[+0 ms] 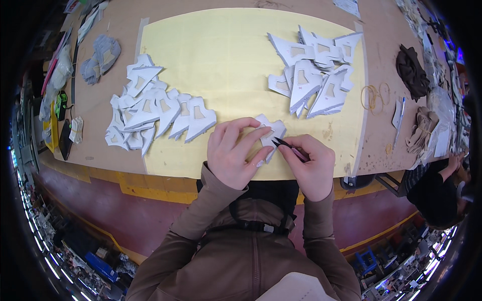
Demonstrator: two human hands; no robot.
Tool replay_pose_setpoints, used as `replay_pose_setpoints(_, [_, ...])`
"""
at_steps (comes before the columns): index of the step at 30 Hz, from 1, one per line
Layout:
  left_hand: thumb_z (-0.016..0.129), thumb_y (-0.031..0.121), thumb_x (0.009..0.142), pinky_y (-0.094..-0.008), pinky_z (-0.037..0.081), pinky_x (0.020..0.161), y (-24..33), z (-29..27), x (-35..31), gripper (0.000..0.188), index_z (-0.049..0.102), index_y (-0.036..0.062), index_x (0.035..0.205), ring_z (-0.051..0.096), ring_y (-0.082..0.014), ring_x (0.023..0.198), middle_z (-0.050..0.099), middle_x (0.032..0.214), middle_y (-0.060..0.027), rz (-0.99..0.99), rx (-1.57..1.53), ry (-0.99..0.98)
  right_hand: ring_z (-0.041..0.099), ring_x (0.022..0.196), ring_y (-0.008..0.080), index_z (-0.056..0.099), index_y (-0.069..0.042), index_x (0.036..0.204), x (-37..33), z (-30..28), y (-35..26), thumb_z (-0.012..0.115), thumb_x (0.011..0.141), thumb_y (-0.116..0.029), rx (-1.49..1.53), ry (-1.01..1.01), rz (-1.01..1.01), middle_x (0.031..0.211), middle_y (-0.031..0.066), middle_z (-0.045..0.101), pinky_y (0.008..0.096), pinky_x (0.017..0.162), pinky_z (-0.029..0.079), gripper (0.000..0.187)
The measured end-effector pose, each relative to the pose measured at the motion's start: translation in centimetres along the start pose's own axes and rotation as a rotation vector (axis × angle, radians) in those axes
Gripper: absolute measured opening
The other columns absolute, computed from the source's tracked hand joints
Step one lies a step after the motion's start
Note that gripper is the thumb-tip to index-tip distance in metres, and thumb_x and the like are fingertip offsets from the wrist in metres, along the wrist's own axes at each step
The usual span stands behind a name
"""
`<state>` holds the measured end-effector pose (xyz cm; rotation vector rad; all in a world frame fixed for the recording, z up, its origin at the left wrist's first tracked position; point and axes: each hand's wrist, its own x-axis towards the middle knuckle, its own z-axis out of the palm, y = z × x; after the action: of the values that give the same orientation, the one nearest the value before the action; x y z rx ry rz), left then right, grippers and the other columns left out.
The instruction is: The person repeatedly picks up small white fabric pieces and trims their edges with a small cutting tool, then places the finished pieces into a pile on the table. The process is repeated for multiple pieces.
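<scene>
At the table's near edge, a white cut piece [274,129] with a small window patch lies under my left hand [234,150]. My left thumb and fingertips hold it, covering part of its left side. Black pointed tweezers [290,149] are pinched in my right hand [312,163], their slightly parted tips at the patch on the piece. To the left is a heap of similar white pieces [145,108], overlapping one another. A second group of white pieces [306,80] is spread at the far right of the yellow sheet.
A yellow sheet [216,50] covers the middle of the table, taped along its sides. Grey bundled cloth [105,54] lies at left. At right are rubber bands [371,98], a pen [400,120], dark cloth [411,70] and brown strips [423,131]. Another person [437,193] sits at far right.
</scene>
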<state>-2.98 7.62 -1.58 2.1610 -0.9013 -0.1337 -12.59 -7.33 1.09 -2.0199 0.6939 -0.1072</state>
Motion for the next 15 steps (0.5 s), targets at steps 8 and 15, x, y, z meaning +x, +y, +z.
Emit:
replay_pose_setpoints(8, [0.079,0.02,0.073,-0.0358,0.044,0.081,-0.05,0.1,0.03,0.034,0.073,0.014,0.106,0.055,-0.0225,0.096,0.062,0.109,0.0013,0.004,0.0,0.005,0.06,0.068,0.0062,0.07,0.004,0.092,-0.21,0.3,0.1,0.074,0.083,-0.001,0.013,0.012,0.02,0.078,0.0065,0.069,0.021,0.062,0.049,0.011])
replay_pose_setpoints(15, [0.078,0.021,0.075,-0.0357,0.044,0.081,-0.03,0.1,-0.03,0.033,0.072,0.0155,0.107,0.055,-0.0223,0.097,0.061,0.109,0.0014,0.002,0.001,0.002,0.062,0.066,0.0096,0.07,0.002,0.093,-0.38,0.36,0.71,0.075,0.083,-0.004,0.123,0.041,0.065,0.079,0.0075,0.069,0.0231,0.061,0.049,0.012])
